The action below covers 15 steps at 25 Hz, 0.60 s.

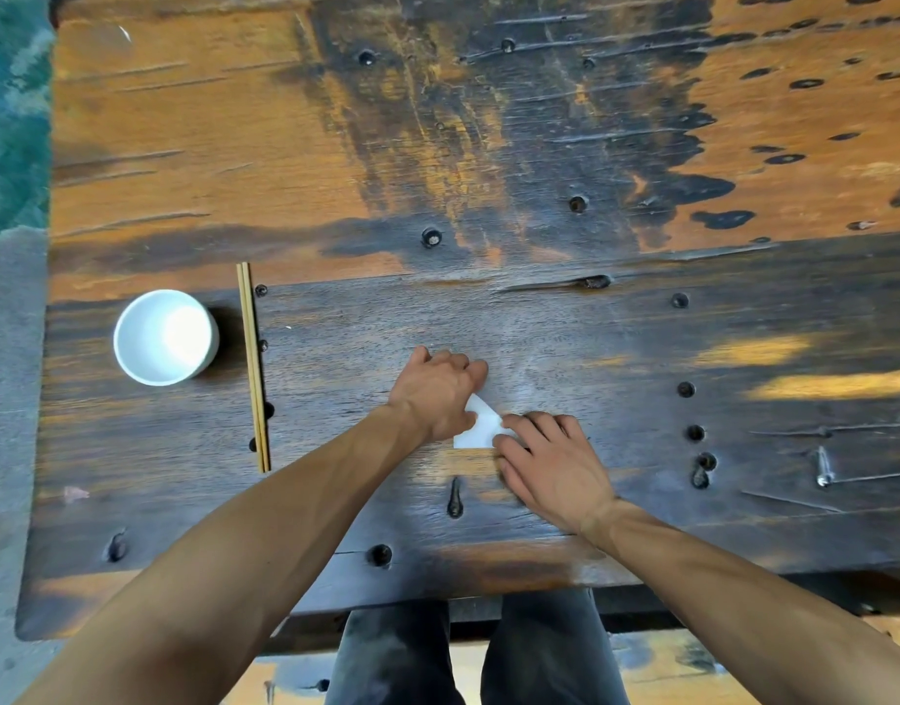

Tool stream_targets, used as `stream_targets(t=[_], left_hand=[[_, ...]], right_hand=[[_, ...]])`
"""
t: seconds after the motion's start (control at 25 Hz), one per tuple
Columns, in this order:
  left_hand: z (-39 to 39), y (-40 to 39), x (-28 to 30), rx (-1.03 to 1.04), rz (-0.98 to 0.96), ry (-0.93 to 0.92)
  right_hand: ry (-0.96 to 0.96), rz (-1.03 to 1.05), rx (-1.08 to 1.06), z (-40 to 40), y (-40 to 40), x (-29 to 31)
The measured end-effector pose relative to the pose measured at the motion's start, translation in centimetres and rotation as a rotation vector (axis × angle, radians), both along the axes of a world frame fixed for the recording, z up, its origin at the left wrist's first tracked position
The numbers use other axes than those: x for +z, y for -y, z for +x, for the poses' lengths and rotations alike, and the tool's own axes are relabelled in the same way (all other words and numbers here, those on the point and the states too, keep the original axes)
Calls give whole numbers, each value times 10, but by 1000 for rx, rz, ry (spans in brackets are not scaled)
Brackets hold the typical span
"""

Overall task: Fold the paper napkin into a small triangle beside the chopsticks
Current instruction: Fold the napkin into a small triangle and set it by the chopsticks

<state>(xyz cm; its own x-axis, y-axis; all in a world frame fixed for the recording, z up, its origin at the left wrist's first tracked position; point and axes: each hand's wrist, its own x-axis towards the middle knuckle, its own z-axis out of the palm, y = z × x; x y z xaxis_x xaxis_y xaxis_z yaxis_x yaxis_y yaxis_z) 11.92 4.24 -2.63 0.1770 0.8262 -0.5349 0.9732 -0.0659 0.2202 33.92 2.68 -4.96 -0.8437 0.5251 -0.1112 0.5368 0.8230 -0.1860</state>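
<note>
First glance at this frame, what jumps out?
Both hands meet at the table's centre, left hand and right hand pressing a small white paper napkin between them. Off to the left sit a white bowl and paired chopsticks, on a weathered dark-and-orange wooden table.

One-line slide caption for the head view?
Both hands press a white paper napkin flat on the wooden table.

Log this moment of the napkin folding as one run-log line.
step: folding | left hand and right hand: pressing napkin on table | chopsticks: apart, left of napkin, beside bowl
</note>
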Motion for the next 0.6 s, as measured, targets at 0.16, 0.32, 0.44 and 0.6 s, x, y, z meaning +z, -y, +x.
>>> stream_targets(t=[0.16,0.32,0.44,0.6], left_hand=[[0,1,1,-29,-12,10],[6,12,-1,-17,15,22],[5,18,-3,137,-45,118],[-7,10,0,441,-158,341]], right_hand=[[23,-23,-10,-1,-1,-3],[14,-44,-16,1,-2,-6],[18,-58,-29,1,-2,-6],[-15,-76,-88,-6,-4,-1]])
